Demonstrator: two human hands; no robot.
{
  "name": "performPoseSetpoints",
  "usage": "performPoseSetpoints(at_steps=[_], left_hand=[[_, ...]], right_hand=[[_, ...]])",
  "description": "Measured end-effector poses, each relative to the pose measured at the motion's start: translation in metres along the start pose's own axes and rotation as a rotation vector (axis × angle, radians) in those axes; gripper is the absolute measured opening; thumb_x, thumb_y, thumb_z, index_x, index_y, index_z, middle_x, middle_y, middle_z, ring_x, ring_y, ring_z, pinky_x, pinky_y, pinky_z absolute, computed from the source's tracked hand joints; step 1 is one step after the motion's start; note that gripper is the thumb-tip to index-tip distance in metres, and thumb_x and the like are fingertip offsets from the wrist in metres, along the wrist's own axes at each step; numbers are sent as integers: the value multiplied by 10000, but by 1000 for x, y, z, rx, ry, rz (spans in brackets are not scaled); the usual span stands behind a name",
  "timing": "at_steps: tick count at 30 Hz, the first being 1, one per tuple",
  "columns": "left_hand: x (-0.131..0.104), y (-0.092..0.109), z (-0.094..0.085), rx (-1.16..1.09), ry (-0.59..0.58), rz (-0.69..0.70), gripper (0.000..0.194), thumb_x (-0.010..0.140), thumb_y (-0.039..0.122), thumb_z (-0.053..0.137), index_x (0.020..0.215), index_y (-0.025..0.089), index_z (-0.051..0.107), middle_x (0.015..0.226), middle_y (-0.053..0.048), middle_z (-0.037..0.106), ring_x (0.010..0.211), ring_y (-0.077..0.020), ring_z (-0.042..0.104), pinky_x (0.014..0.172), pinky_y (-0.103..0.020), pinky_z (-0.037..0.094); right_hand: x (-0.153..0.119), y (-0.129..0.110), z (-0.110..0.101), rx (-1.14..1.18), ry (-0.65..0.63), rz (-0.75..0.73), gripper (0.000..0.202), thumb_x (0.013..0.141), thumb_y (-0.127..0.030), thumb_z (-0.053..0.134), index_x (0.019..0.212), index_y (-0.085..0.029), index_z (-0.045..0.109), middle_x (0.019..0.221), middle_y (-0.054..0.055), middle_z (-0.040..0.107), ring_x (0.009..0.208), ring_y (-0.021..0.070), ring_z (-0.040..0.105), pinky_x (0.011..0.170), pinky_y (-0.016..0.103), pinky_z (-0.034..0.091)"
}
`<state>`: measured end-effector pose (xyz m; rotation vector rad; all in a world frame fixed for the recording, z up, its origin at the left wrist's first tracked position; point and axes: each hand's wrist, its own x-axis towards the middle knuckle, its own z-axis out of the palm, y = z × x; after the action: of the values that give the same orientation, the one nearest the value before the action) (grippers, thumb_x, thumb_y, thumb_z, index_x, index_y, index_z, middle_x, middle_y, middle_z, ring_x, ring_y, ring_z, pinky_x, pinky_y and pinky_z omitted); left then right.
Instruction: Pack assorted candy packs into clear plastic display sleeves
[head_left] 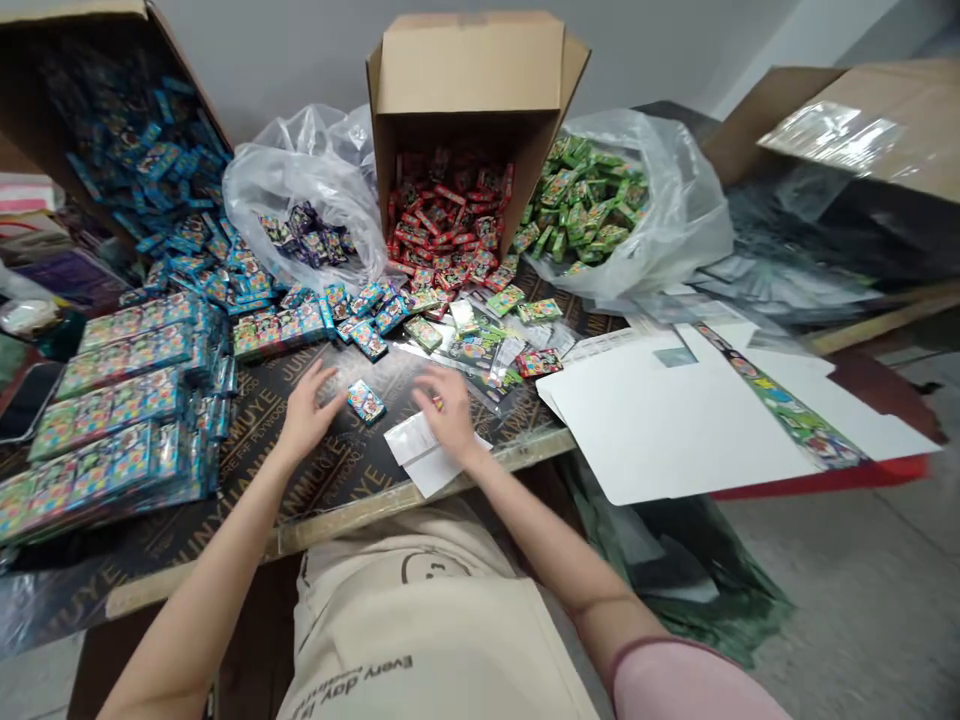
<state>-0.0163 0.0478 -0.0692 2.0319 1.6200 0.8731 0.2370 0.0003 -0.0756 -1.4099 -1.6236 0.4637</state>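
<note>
A single small blue printed box (366, 401) lies on the dark plywood tabletop between my hands. My left hand (307, 410) is open just left of it, thumb and fingers apart, with nothing in them. To its right, my right hand (448, 412) is curled palm down, and a bit of something colourful shows under its fingers; what it is stays mostly hidden. White folded slips (420, 450) lie beneath that hand, near the table edge. Beyond my hands are loose blue boxes (369, 338), green boxes (505, 301) and a red box (538, 362).
Wrapped multi-box packs (112, 400) are stacked at left. Behind stand a carton of blue boxes (161, 150), a bag of purple boxes (300, 170), a carton of red boxes (469, 60) and a bag of green boxes (660, 190). White card sheets (660, 430) overhang the right edge.
</note>
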Motion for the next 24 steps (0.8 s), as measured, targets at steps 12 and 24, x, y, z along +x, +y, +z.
performPoseSetpoints(at_steps=[12, 24], left_hand=[[-88, 37, 3, -258, 5, -157, 365, 786, 447, 637, 1037, 193, 715, 1264, -137, 641, 1187, -292, 596, 1075, -480, 400], [-124, 61, -14, -1234, -168, -633, 475, 775, 570, 623, 980, 149, 706, 1079, -162, 718, 1075, -302, 661, 977, -485, 494]], right_hand=[[58, 52, -24, -917, -592, -41, 507, 971, -364, 385, 1298, 17, 461, 1165, 323, 599, 1118, 366, 560, 923, 440, 394], [46, -24, -60, -516, -402, -218, 357, 919, -168, 424, 1203, -145, 638, 1077, 141, 729, 951, 266, 700, 855, 374, 511]])
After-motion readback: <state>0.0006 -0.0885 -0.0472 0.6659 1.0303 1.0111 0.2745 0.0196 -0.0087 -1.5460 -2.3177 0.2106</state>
